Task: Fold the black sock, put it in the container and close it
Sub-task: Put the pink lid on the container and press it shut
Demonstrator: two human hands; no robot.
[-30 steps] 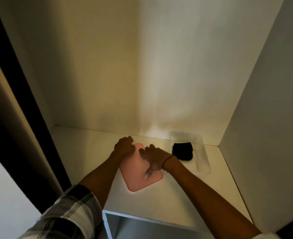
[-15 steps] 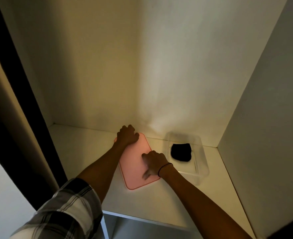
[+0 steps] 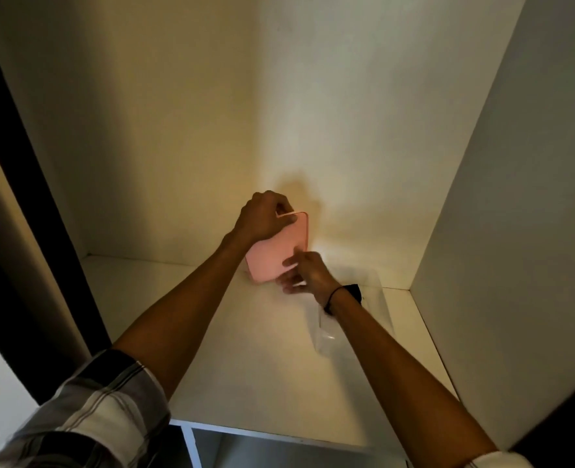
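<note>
Out at the left edge of the shelf [image 3: 262, 349] there is only a plaid sleeve [image 3: 86, 413], and the forearm runs in toward the back wall. The left hand [image 3: 262, 219] now has the pink lid [image 3: 276, 251] up off the shelf — a second ago that lid lay flat with both palms resting on it, and now it stands tilted, top corner high, lower end near the surface. The left fingers [image 3: 284, 209] are curled shut over that top corner, thumb on the near face. Move right and the right hand [image 3: 304, 276] pinches the lid's lower right edge, fingers closed on it from either side.

That lift matters: folding and stowing look finished, so the closing step is what is under way. My read is the lid must travel right and settle square over the rim.

Further right, toward the back right corner of the shelf, sits the clear container [image 3: 380, 309], open on top. The black sock [image 3: 355, 292] lies inside it — a dark, compact bundle, mostly hidden behind the right wrist, so its fold cannot be judged. Lid and container are close but apart.
</note>
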